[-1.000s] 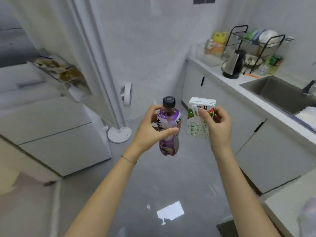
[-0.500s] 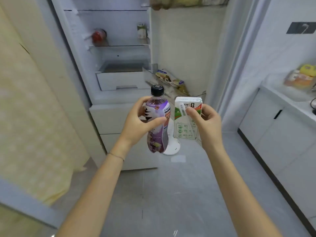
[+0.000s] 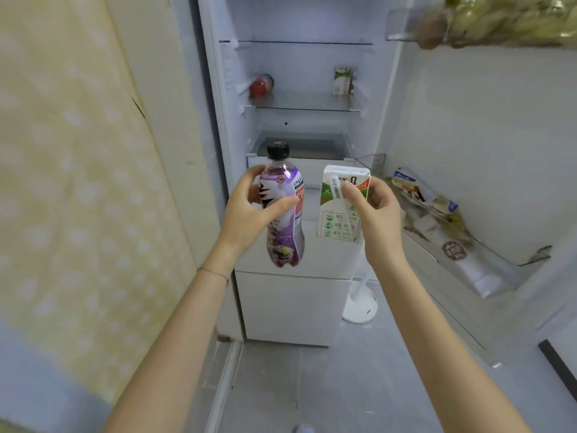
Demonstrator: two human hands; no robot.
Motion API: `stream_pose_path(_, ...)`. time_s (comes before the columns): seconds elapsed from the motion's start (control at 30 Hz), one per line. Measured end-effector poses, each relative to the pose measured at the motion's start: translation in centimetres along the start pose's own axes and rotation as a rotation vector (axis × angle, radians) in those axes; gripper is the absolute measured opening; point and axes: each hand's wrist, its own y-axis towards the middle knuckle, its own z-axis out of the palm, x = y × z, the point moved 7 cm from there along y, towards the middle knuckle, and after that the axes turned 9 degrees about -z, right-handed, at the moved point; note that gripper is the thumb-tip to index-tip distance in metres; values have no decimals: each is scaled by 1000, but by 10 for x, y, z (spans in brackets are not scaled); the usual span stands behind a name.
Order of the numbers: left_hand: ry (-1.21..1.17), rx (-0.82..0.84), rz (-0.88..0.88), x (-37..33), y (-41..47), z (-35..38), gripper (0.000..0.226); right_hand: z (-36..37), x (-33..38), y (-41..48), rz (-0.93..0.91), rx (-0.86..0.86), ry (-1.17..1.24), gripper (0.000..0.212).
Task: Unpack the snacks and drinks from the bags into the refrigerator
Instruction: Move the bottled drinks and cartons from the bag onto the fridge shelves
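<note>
The left hand (image 3: 249, 210) gripped a purple bottle (image 3: 285, 214); the right hand (image 3: 377, 210) pinched a milk carton (image 3: 342, 204); each would likely sit best upright, well back on the refrigerator shelf (image 3: 303, 103).

1. The left hand (image 3: 249, 210) grips a purple bottle (image 3: 284, 210), upright
2. The right hand (image 3: 374, 210) holds a milk carton (image 3: 338, 210) just beside it
3. Both are before the open refrigerator (image 3: 299, 126), where a second carton (image 3: 342, 80) stands on a shelf
</note>
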Motion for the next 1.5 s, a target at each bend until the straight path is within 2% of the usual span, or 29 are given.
stream_pose_path(0.17, 13, -41, 14, 14, 82, -18, 68, 43, -33, 75, -26, 27, 31, 23)
stream_pose_path(0.37, 18, -84, 73, 12, 184, -29, 61, 91, -70, 176, -40, 38, 116, 27)
stream_pose_path(0.53, -11, -102, 134, 7, 258, -31, 54, 118, -91, 251, -64, 7, 124, 27)
stream_pose_path(0.77, -75, -106, 225, 26, 358, -23, 63, 131, -135, 335, -35, -123, 100, 33)
stream_pose_path(0.93, -121, -74, 261, 47, 423, -22, 65, 139, -163, 379, -24, -189, 79, 28)
stream_pose_path(1.07, -80, -64, 321, 61, 465, -16, 70, 145, -175, 406, -52, -231, 85, 31)
stream_pose_path(1.17, -44, -60, 387, 63, 485, -8, 73, 150, -181, 425, -67, -248, 96, 23)
stream_pose_path(1.27, -23, -68, 429, 66, 502, 0, 74, 154, -187, 441, -80, -245, 89, 25)
stream_pose_path(1.5, -31, -93, 403, 79, 534, 12, 74, 150, -199, 464, -49, -235, 163, 17)
